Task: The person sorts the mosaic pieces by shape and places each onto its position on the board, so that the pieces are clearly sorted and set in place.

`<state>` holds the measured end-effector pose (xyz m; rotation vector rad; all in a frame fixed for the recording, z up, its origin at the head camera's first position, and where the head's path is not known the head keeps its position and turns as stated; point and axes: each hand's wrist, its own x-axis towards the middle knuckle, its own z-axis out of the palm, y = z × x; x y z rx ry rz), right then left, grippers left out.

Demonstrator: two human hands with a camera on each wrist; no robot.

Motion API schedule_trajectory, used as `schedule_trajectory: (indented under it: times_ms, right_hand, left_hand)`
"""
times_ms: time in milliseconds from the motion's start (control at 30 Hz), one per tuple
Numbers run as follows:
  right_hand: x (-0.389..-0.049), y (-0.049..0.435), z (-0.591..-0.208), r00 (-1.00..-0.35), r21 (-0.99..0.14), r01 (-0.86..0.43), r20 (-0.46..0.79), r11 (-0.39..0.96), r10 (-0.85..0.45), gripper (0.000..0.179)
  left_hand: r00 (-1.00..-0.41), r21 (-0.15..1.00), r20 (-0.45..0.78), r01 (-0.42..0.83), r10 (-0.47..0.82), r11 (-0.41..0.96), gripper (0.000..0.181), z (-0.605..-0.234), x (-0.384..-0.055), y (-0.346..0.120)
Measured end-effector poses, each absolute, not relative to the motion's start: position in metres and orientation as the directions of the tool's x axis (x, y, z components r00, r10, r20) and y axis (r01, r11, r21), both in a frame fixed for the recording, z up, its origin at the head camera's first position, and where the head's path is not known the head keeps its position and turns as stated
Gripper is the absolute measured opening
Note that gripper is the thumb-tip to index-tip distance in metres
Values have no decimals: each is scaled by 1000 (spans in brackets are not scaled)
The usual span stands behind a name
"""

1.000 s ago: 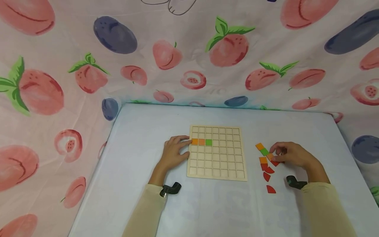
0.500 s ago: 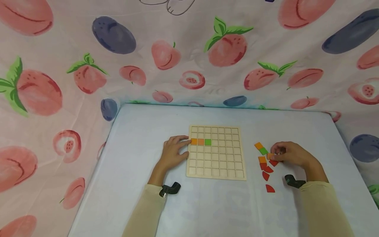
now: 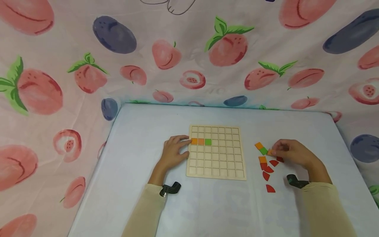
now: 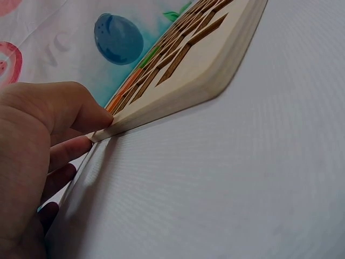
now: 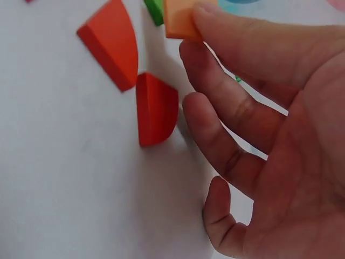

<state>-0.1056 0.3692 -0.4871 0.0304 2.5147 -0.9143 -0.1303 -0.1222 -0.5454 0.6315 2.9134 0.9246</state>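
My left hand (image 3: 174, 152) rests at the left edge of a wooden grid board (image 3: 219, 161), thumb and fingertips touching its side. In the left wrist view the thumb lies against the board's edge (image 4: 178, 105). An orange tile (image 3: 194, 141), a lighter orange tile (image 3: 201, 142) and a green tile (image 3: 208, 142) sit side by side in one row of the grid. To the right of the board, my right hand (image 3: 291, 153) pinches an orange square tile (image 5: 180, 19) between thumb and fingers. Just below that hand lie red quarter-round pieces (image 5: 157, 110).
Left of the right hand lie another orange tile (image 3: 259, 145) and a green tile (image 3: 263, 151). Below them are one more orange tile (image 3: 262, 159) and several red pieces (image 3: 266, 176). A fruit-print cloth (image 3: 165, 75) hangs behind the white table (image 3: 148, 121).
My right hand has shifted slightly, tilting the pinched orange tile. A red piece formerly hidden beneath the hand now shows. The left hand and board stay in place.
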Motion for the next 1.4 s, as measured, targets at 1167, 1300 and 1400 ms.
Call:
schedule_trajectory:
  times_ms: [1167, 1300, 1400]
  right_hand:
    - [-130, 280, -487, -948, -837, 144, -270, 528, -169, 34]
    - [-136, 269, -489, -942, -848, 171, -290, 501, -169, 33]
    - [-140, 260, -491, -943, -857, 158, -277, 490, -182, 32]
  left_hand:
    - [-917, 574, 91, 367, 389, 732, 51, -542, -129, -122]
    - [-917, 574, 89, 366, 389, 732, 51, -542, -129, -122]
    - [-916, 571, 92, 369, 390, 734, 51, -542, -129, -122]
